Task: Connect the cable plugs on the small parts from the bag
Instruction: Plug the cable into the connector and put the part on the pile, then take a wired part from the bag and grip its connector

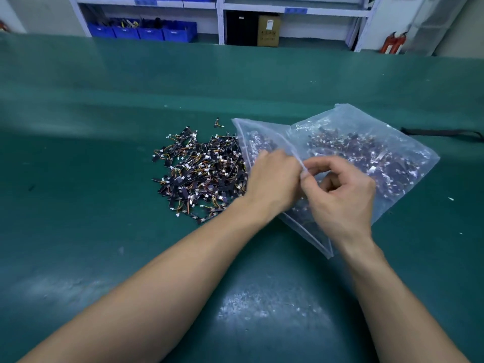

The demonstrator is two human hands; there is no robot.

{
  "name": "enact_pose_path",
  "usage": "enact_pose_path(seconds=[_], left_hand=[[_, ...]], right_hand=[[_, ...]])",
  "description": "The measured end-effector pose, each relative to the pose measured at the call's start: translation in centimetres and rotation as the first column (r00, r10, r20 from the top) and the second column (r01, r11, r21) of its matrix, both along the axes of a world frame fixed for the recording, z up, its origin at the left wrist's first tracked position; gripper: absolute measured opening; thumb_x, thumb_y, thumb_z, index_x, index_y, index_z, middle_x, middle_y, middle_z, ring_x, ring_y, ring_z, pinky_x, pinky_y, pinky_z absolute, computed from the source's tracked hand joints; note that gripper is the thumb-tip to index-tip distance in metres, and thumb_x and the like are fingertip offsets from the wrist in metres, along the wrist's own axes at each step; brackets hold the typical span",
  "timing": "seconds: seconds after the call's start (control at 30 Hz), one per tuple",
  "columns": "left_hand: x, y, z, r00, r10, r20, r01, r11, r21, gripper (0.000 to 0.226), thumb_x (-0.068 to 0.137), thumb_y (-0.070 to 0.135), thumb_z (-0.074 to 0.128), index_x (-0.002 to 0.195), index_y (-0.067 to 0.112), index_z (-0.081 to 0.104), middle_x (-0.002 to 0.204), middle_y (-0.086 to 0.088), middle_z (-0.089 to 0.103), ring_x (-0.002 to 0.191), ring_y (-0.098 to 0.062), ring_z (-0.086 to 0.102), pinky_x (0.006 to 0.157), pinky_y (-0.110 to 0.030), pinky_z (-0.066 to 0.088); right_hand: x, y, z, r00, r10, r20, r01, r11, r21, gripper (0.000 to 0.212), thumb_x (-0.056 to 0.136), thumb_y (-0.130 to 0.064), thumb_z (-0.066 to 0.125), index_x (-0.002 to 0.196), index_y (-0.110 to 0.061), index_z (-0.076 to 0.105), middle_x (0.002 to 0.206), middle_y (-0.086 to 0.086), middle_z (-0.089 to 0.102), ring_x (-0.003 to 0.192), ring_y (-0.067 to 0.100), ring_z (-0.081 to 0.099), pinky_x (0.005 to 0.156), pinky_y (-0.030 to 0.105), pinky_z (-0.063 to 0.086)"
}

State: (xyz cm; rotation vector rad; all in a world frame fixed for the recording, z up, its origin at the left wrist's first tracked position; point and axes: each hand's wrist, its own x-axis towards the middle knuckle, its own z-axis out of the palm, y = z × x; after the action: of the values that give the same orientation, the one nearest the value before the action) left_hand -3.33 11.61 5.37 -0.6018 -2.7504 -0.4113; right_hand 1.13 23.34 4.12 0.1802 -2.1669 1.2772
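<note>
Plastic bag (372, 142) pinched by left hand (272, 179), right hand (343, 197).

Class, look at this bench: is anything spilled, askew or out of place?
Yes. Small wired parts lie spilled in a loose heap on the mat, left of the bag; one stray part sits apart, beyond the heap.

Your green worktop (104, 100) fills most of the frame. Across the top stands a white shelf rack (220, 22) — blue bins (141, 31) upper left, a cardboard box (268, 31) centre, red fire extinguishers (392, 43) upper right. A black strap (442, 132) lies at the right edge.
</note>
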Motion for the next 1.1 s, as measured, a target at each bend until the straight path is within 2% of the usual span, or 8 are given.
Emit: enact_pose_path(seconds=[0.07, 0.13, 0.27, 0.37, 0.47, 0.7, 0.93, 1.1], left_hand=[[0.3, 0.5, 0.1, 0.998, -0.049, 0.025, 0.049, 0.998, 0.033, 0.015, 0.09, 0.023, 0.06, 0.075, 0.027, 0.059, 0.083, 0.003, 0.061, 0.098, -0.023, 0.054, 0.077, -0.036, 0.027], [0.7, -0.2, -0.2, 0.994, -0.106, 0.03, 0.104, 0.993, 0.064, 0.01, 0.09, 0.024, 0.057, 0.085, 0.028, 0.064, 0.093, 0.002, 0.068, 0.1, -0.024, 0.051, 0.078, -0.036, 0.025], [1.4, -4.1, -0.9, 0.989, -0.144, -0.026, 0.146, 0.985, 0.089, 0.016, 0.094, 0.033, 0.058, 0.1, 0.03, 0.072, 0.096, 0.01, 0.07, 0.091, -0.02, 0.048, 0.076, -0.035, 0.025], [1.7, -8.0, -1.6, 0.995, -0.034, -0.094, 0.049, 0.986, 0.16, 0.011, 0.09, 0.031, 0.064, 0.095, 0.029, 0.073, 0.087, 0.012, 0.069, 0.085, -0.02, 0.049, 0.077, -0.037, 0.036], [1.7, -11.4, -2.6, 0.98, 0.164, -0.108, -0.141, 0.97, 0.196, 0.006, 0.088, 0.03, 0.069, 0.093, 0.027, 0.073, 0.086, 0.013, 0.067, 0.09, -0.022, 0.049, 0.079, -0.036, 0.033], [0.6, -12.8, -3.5, 0.953, 0.3, -0.049, -0.295, 0.952, 0.082, 0.018, 0.084, 0.048, 0.074, 0.096, 0.034, 0.075, 0.096, 0.009, 0.06, 0.104, -0.022, 0.046, 0.087, -0.035, 0.025], [0.6, -13.0, -3.4, 0.921, 0.323, -0.219, -0.276, 0.936, 0.219, 0.01, 0.093, 0.032, 0.068, 0.091, 0.024, 0.074, 0.092, 0.004, 0.061, 0.092, -0.025, 0.048, 0.077, -0.031, 0.024], [1.4, -13.1, -2.9, 0.897, 0.336, -0.288, -0.235, 0.914, 0.331, 0.012, 0.099, 0.03, 0.062, 0.096, 0.023, 0.071, 0.094, 0.008, 0.068, 0.085, -0.022, 0.05, 0.075, -0.028, 0.026]], right_hand=[[-0.2, 0.4, 0.0, 1.0, -0.015, 0.008, 0.016, 0.998, -0.064, 0.017, 0.079, -0.018, 0.068, 0.084, -0.034, 0.071, 0.069, -0.013, 0.067, 0.05, 0.008, 0.051, 0.055, 0.017, 0.04], [-0.3, 0.5, -0.1, 0.999, -0.008, 0.035, 0.011, 0.996, -0.092, 0.016, 0.08, -0.017, 0.071, 0.083, -0.032, 0.072, 0.066, -0.016, 0.066, 0.048, 0.006, 0.05, 0.053, 0.014, 0.038], [0.1, -0.5, -0.5, 0.998, 0.036, 0.043, -0.038, 0.999, 0.031, 0.012, 0.08, -0.016, 0.073, 0.084, -0.027, 0.073, 0.073, -0.015, 0.068, 0.051, 0.008, 0.052, 0.054, 0.011, 0.037], [0.2, -0.9, -1.0, 0.983, 0.1, 0.155, -0.131, 0.97, 0.203, 0.008, 0.079, -0.022, 0.074, 0.083, -0.028, 0.073, 0.074, -0.018, 0.069, 0.058, 0.0, 0.055, 0.059, 0.012, 0.038], [0.3, -1.4, -1.8, 0.943, 0.115, 0.312, -0.219, 0.921, 0.323, 0.004, 0.081, -0.033, 0.076, 0.082, -0.03, 0.074, 0.076, -0.021, 0.069, 0.061, -0.006, 0.055, 0.059, 0.02, 0.037], [0.1, -1.6, -2.3, 0.95, 0.13, 0.284, -0.209, 0.94, 0.268, 0.011, 0.085, -0.027, 0.077, 0.078, -0.035, 0.073, 0.074, -0.028, 0.066, 0.058, -0.004, 0.056, 0.056, 0.008, 0.035], [0.4, -1.7, -2.2, 0.959, 0.156, 0.236, -0.211, 0.951, 0.227, 0.015, 0.085, -0.021, 0.075, 0.078, -0.034, 0.073, 0.056, -0.036, 0.054, 0.051, -0.004, 0.053, 0.053, 0.004, 0.034], [0.4, -1.8, -2.2, 0.959, 0.163, 0.233, -0.212, 0.955, 0.206, 0.012, 0.086, -0.018, 0.077, 0.081, -0.029, 0.075, 0.056, -0.037, 0.053, 0.049, -0.002, 0.051, 0.052, 0.004, 0.034]])
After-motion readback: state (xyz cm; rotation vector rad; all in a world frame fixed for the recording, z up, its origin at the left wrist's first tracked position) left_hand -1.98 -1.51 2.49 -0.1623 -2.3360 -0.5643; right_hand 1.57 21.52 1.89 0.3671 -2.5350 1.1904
